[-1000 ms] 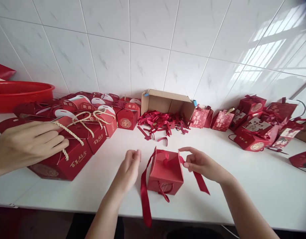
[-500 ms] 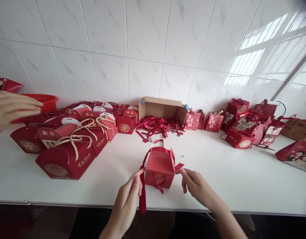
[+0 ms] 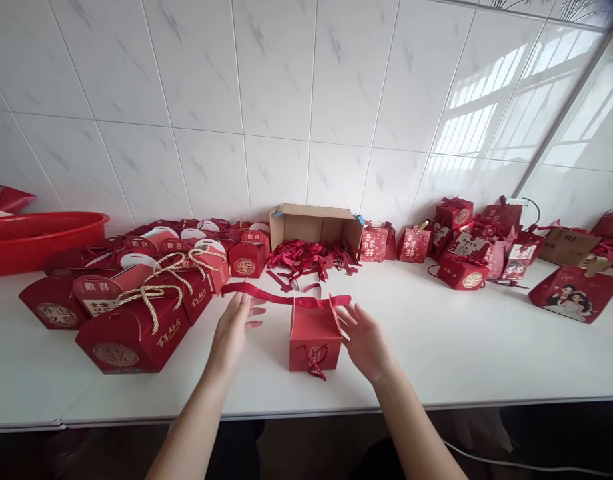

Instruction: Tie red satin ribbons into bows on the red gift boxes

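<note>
A small red box [image 3: 314, 347] with a twisted red cord handle stands upright near the table's front edge. Behind its top, a wide red ribbon [image 3: 271, 297] runs sideways, its longer part reaching left. My left hand [image 3: 234, 330] has that left part between thumb and index finger, the other fingers spread. Right of the box, my right hand [image 3: 365, 340] is open, palm turned inward, its fingers spread beside the ribbon's short right end and the box's upper corner.
Many red gift boxes [image 3: 131, 333], some tied with gold cord, fill the left side. An open cardboard box [image 3: 316, 217] with a heap of red ribbons [image 3: 311, 257] lies at the back. More red boxes [image 3: 464, 270] and a red basket [image 3: 46, 240] flank them.
Both hands have moved away from me. The ribbon's left end, which hung beside the box, now stretches left behind it. Another person's hand at the far left has gone from view.
</note>
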The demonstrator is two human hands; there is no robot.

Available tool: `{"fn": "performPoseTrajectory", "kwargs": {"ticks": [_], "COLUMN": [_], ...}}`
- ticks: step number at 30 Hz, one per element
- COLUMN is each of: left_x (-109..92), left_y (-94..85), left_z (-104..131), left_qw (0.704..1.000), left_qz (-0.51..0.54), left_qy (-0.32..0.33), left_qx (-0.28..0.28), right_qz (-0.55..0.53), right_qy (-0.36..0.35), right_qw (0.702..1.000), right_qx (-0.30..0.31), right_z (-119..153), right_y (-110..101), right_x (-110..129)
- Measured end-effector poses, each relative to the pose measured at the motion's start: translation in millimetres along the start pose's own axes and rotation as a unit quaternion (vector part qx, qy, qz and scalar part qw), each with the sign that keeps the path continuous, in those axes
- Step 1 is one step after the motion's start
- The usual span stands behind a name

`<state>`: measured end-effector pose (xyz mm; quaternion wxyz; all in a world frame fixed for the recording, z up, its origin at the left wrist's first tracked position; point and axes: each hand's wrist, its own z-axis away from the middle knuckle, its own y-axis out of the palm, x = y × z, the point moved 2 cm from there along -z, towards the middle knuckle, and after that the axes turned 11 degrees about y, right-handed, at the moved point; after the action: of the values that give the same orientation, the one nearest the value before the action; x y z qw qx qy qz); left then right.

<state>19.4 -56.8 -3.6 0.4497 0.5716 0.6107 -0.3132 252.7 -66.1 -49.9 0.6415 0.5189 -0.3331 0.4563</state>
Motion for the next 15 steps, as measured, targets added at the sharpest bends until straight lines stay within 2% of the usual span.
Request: {"fn": "performPoseTrajectory", "kwargs": {"ticks": [2,5,10,15], "left_x": [-11.1,-23.5,-29.5,-33.5], "left_y": [0.7,1.3,2.6,5.0], "left_z": [-5.7,-11.8,-18.0,-20.9], "left_qw": [0.995,0.979,0.979,0.979], "left_qz": [0.102,0.199,0.195,0.194], "left_qy": [0.0,-0.005,-0.007,0.007], "left_qx": [-0.011,-0.037,-0.059,-0.056], "right_qz": [-0.091,-0.178,-0.234,-0.211], "right_qy": [-0.032,-0.072,-0.111,-0.134], "right_qw": [0.995,0.981,0.966,0.967], "right_qx": [0.01,-0.021,-0.015,-0.041], "right_z": [-2.5,-2.8,5.7,16.2], "right_y": [2.1,0.4,-3.7,-2.5], "right_x": [9.2,25.1,50.4,70.0]}}
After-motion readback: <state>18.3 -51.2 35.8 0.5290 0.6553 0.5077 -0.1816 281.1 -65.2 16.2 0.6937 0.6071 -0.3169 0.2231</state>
